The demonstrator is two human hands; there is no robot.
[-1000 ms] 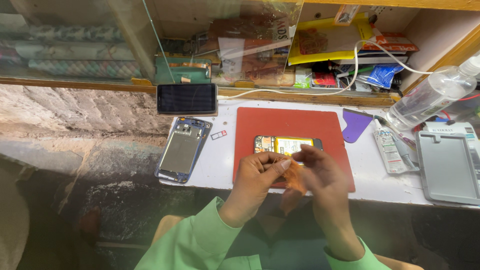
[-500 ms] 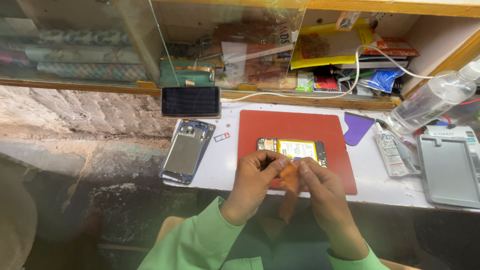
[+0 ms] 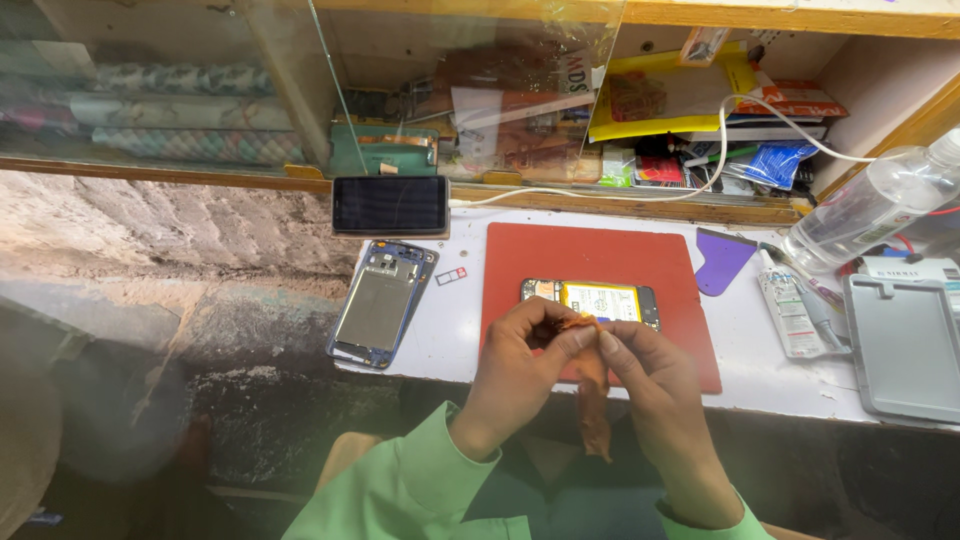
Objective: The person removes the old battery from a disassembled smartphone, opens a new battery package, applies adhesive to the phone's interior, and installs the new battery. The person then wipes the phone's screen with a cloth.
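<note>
Orange strip (image 3: 590, 385), 2 hands (image 3: 585, 345), 3 phones (image 3: 590, 300)

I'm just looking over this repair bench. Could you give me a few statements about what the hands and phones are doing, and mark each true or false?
1. Both hands pinch a thin orange strip. True.
2. The opened phone lies on a blue mat. False: it lies on the red mat.
3. The left hand and right hand meet at the fingertips. True.
4. The phone frame lies on the red mat. False: it lies left of the mat, on the white counter.
5. A clear bottle lies at the right. True.
</note>
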